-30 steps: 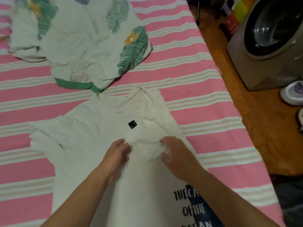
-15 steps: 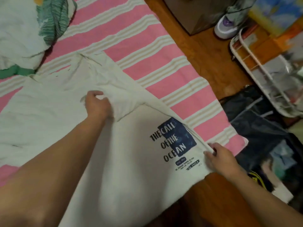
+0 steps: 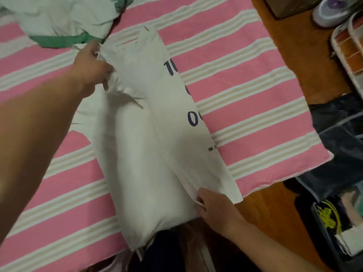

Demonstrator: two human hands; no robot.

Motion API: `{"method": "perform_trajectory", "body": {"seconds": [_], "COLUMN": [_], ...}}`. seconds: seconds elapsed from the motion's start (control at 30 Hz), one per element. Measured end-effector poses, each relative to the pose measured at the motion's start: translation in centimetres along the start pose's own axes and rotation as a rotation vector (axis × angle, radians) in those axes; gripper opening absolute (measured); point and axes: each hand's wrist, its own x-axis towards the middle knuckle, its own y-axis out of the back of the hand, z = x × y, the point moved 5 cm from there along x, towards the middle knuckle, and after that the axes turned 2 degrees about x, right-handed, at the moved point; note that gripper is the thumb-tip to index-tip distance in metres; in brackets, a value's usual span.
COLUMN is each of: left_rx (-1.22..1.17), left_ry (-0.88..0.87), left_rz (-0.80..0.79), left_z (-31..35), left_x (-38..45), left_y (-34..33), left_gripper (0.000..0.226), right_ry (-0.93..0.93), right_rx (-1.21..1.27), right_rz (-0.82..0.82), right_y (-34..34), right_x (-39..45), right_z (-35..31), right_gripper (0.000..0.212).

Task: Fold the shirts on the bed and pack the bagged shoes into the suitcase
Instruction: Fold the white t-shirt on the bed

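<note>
Spread across most of the view: a bed (image 3: 245, 91) under a cover striped pink, white and beige, its corner ending at the right over a brown wooden floor (image 3: 275, 216). At far upper left, lying crumpled on the stripes, a pale leaf-print garment (image 3: 59, 18) with a green hem. Just below it, the left hand (image 3: 91, 69), fingers curled round a bunched fold of the white shirt (image 3: 149, 154) near its collar end. Running from there down toward the near edge of the bed, the shirt itself, folded lengthwise into a long strip, with dark blue lettering cut off along its right fold and its lower end hanging past the mattress edge. At that lower end, the right hand (image 3: 214, 209), fingers pinching the hem. Farther right on the floor, well apart from the shirt, an open dark suitcase (image 3: 337, 146) with blurred contents, among them something with yellow-green markings. Top right: a pale sneaker (image 3: 332, 10) with purple trim, beside a white wire rack (image 3: 347, 48).
</note>
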Motion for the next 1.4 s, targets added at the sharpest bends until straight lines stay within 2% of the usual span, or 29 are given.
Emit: {"method": "perform_trajectory", "body": {"seconds": [0.03,0.13,0.2,0.27,0.37,0.43,0.5,0.57,0.63,0.7,0.77,0.87,0.93,1.0,1.07,1.13,1.2,1.3,1.4], "left_rx": [-0.021,-0.039,-0.019,-0.002,0.016,0.003,-0.008,-0.084,-0.257,-0.358,-0.176,0.233,0.249,0.209,0.240,0.434,0.636,0.781,0.965], "left_ry": [-0.013,-0.050,-0.070,-0.013,0.097,0.170,0.217,0.199,0.178,0.203,0.184,0.171,0.230,0.282,0.244,0.068,-0.183,-0.380,-0.398], "left_rz": [0.005,0.030,0.038,0.051,0.053,0.041,0.033,-0.071,-0.286,-0.377,-0.275,0.060,0.179,0.180,0.169,0.254,0.297,0.113,0.010], "left_z": [0.2,0.0,-0.4,-1.1,-3.0,-3.8,-3.3,-0.8,2.2,3.4,1.5,-2.3,-4.9,-6.7,-7.3,-6.4,-4.3,-1.0,0.0], "left_x": [0.1,-0.2,-1.1,-2.3,-3.9,-4.2,-3.3,-2.5,-2.7,-2.6,-1.3,1.6,3.5,5.9,7.9,9.5,10.7,12.4,14.1], "left_y": [0.5,2.3,3.2,3.7,3.0,1.8,0.6,-2.0,-6.1,-9.2,-9.8,-6.7,-4.9,-4.0,-4.1,-4.2,-5.5,-9.1,-11.5], "left_gripper": [0.038,0.065,0.062,0.066,0.057,0.054,0.079,0.095,0.088,0.080,0.070,0.057,0.056,0.059,0.059,0.054,0.046,0.042,0.026], "right_ry": [-0.001,0.005,0.031,0.056,0.049,-0.017,-0.088,-0.145,-0.163,-0.181,-0.229,-0.300,-0.311,-0.333,-0.369,-0.419,-0.471,-0.483,-0.433], "right_rx": [0.002,-0.011,-0.038,-0.098,-0.117,0.025,0.072,0.093,0.123,0.185,0.285,0.400,0.620,0.876,1.020,1.088,1.082,1.081,1.033], "right_rz": [0.004,0.003,-0.020,-0.120,-0.319,-0.250,-0.108,-0.009,0.078,0.165,0.222,0.242,0.227,0.221,0.265,0.324,0.369,0.360,0.397], "right_y": [-0.5,-1.4,-1.9,-2.7,-4.2,-3.1,-0.6,2.1,5.0,7.8,10.2,12.2,12.5,12.4,12.4,12.4,12.1,11.6,12.4], "right_x": [0.3,-0.1,-0.6,-0.8,-0.8,-0.3,0.6,2.0,4.0,6.4,9.2,14.8,19.1,23.4,27.1,29.7,31.1,31.5,31.0], "right_z": [-0.4,-1.6,-2.3,-3.0,-2.9,-2.0,-0.7,0.5,1.0,0.8,0.2,-0.7,-2.1,-4.1,-6.2,-7.6,-8.0,-7.5,-7.2], "right_gripper": [0.018,0.019,0.017,0.016,0.035,0.034,0.026,0.019,0.011,0.016,0.021,0.015,0.009,0.009,0.016,0.022,0.027,0.021,0.022]}}
